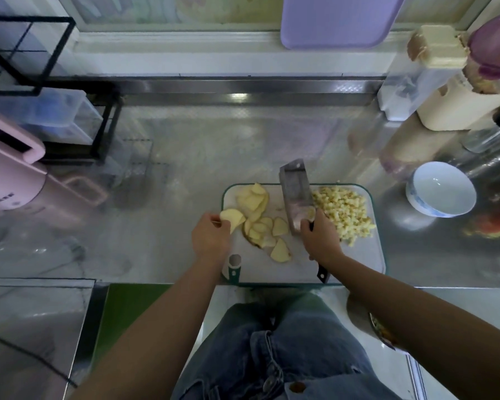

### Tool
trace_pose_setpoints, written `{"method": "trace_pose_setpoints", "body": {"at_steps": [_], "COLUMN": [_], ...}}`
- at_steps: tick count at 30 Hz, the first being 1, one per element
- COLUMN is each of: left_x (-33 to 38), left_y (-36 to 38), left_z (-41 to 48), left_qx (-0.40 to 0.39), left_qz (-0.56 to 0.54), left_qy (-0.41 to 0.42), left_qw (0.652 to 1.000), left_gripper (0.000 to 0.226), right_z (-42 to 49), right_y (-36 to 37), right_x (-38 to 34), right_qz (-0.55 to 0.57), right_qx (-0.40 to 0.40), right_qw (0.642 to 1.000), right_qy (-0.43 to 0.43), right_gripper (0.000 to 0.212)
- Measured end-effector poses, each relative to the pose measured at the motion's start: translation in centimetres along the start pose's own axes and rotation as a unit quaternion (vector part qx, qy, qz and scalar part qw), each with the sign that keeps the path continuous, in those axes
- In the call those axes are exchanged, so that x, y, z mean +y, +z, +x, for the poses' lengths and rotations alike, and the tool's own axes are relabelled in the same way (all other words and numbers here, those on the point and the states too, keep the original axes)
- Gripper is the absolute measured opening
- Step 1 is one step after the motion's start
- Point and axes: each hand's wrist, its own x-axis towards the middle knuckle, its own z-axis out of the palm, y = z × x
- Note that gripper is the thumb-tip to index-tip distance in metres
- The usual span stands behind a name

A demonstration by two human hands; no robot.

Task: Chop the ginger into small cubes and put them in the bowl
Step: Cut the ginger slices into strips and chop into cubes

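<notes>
Steel counter [185,157], pale ginger slices [260,223], cleaver [296,194], cubes [344,209]

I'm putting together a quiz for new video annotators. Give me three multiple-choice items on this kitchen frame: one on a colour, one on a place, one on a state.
1. The bowl is mainly: A green, B white, C black.
2. The ginger cubes lie: A in the bowl, B on the cutting board right of the cleaver, C on the counter left of the board.
3. The left hand: A lies flat on the board, B grips the cleaver, C pinches a ginger slice.

Answers: B, its inside shows white; B, the pile sits on the board beside the blade; C, the fingers hold a slice at the board's left edge.
</notes>
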Motion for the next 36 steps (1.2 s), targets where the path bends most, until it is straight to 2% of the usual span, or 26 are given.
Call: {"method": "trace_pose_setpoints", "body": {"at_steps": [6,13,20,22,25,28,36], "left_x": [-0.2,0.6,0.6,0.2,-0.1,-0.1,-0.5], "left_y": [-0.3,-0.5,-0.7,-0.5,-0.2,0.0,0.3], "left_z": [0.1,0.6,0.9,0.6,0.4,0.3,-2.1], "left_qx": [0.009,-0.060,-0.054,-0.065,-0.044,-0.025,0.049], "left_qz": [0.095,0.157,0.123,0.072,0.012,-0.037,-0.107], "left_qy": [0.099,0.148,0.167,0.148,0.086,0.028,-0.024], "left_qw": [0.990,0.975,0.977,0.984,0.995,0.999,0.993], "left_gripper": [0.013,0.048,0.030,0.022,0.024,0.026,0.021], "right_z": [-0.1,-0.4,-0.7,-0.8,-1.4,-2.5,-4.1], "right_y": [-0.3,-0.6,-0.9,-1.3,-1.9,-2.0,-1.4], "right_x": [-0.2,-0.5,-0.8,-0.6,-0.1,0.7,0.6], "right_qz": [-0.015,-0.027,-0.048,-0.072,-0.116,-0.126,-0.151], "right_qx": [-0.008,-0.005,-0.003,0.004,0.029,0.035,0.032], "right_qw": [1.000,1.000,0.998,0.995,0.986,0.985,0.982], "right_qy": [-0.002,-0.009,-0.039,-0.073,-0.113,-0.111,-0.104], "right_gripper": [0.038,0.029,0.024,0.017,0.014,0.013,0.012]}}
